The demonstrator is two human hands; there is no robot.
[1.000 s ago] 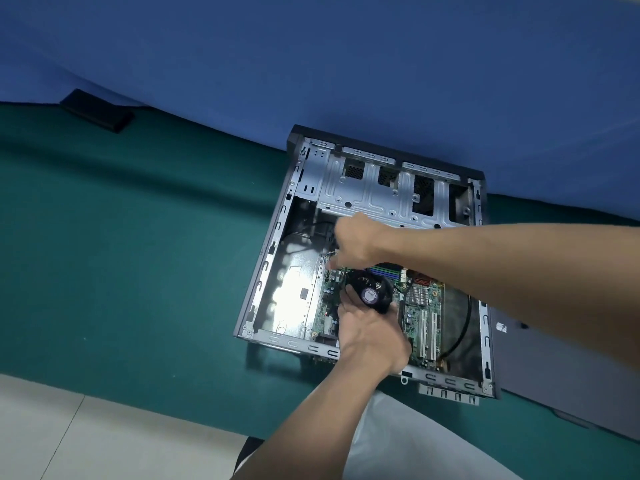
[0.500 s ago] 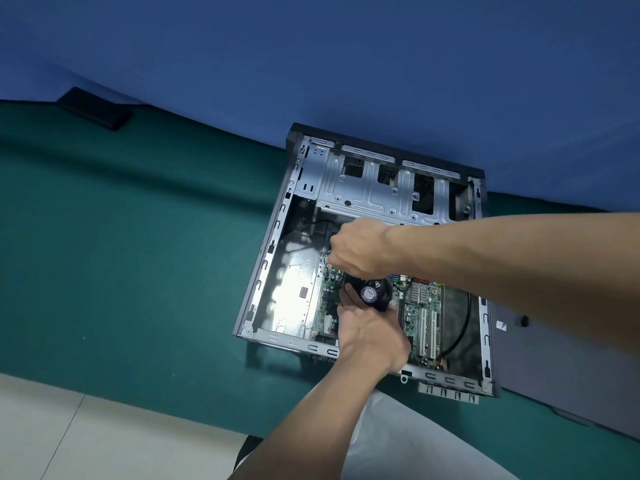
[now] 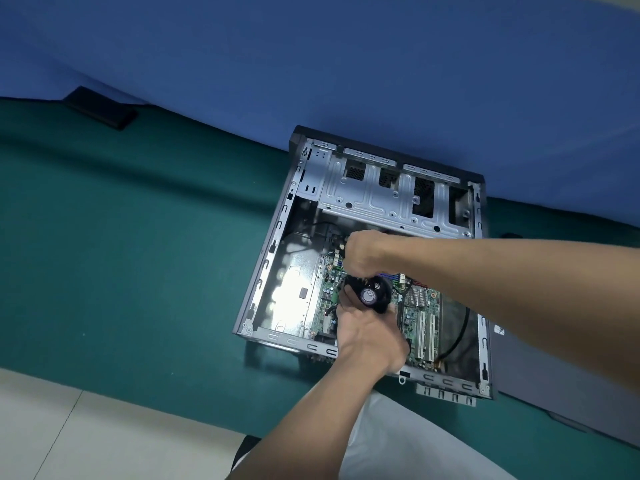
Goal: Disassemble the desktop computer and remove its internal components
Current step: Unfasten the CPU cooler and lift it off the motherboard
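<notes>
Together, left hand [image 3: 370, 337] and right hand [image 3: 367, 251] clutch the black cooler fan [image 3: 370, 294].

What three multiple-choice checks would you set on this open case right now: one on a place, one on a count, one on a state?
1. Where is the black fan?
A. On the green cloth outside the case
B. Over the motherboard, between both hands
C. In the far drive cage

2. How many white expansion slots show on the motherboard?
A. None
B. Two
C. Five

3. What is the left hand doing?
A. Gripping the fan
B. Lying flat on the cloth
C. Holding a screwdriver

Answers:
1 B: the fan sits above the board, with the right hand at its far edge and the left hand at its near edge.
2 B: two white slots stand side by side.
3 A: its fingers curl round the fan's near side.
</notes>
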